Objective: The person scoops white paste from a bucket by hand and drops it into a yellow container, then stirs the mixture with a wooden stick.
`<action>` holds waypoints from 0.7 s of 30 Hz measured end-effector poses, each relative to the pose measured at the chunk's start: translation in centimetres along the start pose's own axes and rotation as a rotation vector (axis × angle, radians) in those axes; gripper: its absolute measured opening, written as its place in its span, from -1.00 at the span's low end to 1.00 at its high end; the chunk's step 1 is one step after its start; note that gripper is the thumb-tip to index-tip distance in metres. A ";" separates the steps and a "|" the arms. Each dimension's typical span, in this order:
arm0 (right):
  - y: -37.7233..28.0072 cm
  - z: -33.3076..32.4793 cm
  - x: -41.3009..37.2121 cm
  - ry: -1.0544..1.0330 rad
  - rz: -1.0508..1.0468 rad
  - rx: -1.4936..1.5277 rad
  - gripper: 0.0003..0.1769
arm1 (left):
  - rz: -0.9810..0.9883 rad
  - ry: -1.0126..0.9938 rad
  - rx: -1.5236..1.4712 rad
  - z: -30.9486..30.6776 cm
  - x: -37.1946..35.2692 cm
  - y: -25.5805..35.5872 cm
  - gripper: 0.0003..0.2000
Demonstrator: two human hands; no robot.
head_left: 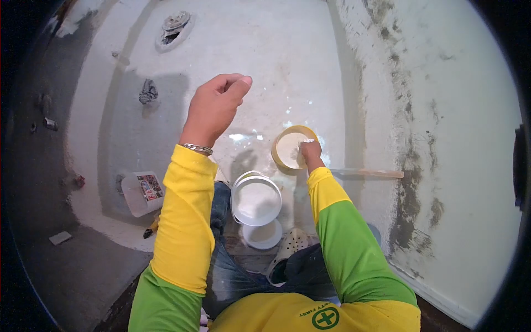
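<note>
My left hand (pixel 215 105) is raised above the floor with its fingers curled and the thumb pressed against them. Whatever may be inside those fingers is hidden. A silver chain bracelet (pixel 197 148) circles that wrist. My right hand (pixel 311 151) reaches over the near right side of a round yellow-rimmed container (pixel 278 159), which has pale whitish contents. Its fingers are closed and point into the container, with something white at the tips that is too small to name. Close by, between the arms, stands a white bucket (pixel 256 201) with its handle, partly over a round white lid (pixel 262 234).
A clear plastic tub (pixel 140 193) with a label lies on the left, near a dark-tipped tool (pixel 150 227). A long strip (pixel 368 173) extends right toward the wall. A crumpled dark piece (pixel 148 92) and a drain opening (pixel 173 30) are farther off. A perforated clog (pixel 293 243) stands below.
</note>
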State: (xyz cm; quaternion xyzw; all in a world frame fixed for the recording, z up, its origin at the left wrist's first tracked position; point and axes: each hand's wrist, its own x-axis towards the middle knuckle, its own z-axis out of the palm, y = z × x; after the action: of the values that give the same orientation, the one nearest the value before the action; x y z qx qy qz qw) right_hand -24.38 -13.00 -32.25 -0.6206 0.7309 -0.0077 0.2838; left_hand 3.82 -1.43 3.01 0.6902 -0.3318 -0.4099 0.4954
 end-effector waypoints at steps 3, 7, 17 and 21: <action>0.4 -0.7 -0.7 -0.017 0.029 0.176 -0.54 | 0.020 -0.009 0.021 0.3 0.1 0.1 -0.56; 1.3 0.5 0.2 -0.041 0.062 0.360 -0.57 | 0.102 0.057 -0.034 0.6 -0.5 0.7 -0.61; -2.5 -6.7 -7.4 0.010 -0.144 0.734 -0.63 | 0.260 0.098 -0.079 -1.5 1.2 -1.1 -0.57; -4.1 -7.4 -16.5 -0.158 -0.125 0.644 -0.64 | 0.230 0.113 -0.101 -2.6 0.8 -0.6 -0.56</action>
State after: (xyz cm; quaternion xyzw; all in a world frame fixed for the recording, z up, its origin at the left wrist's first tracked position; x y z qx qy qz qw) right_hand -22.67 -1.48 -17.82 -0.5415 0.6270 -0.2074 0.5202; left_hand 6.51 -0.86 2.68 0.6437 -0.3593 -0.3271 0.5912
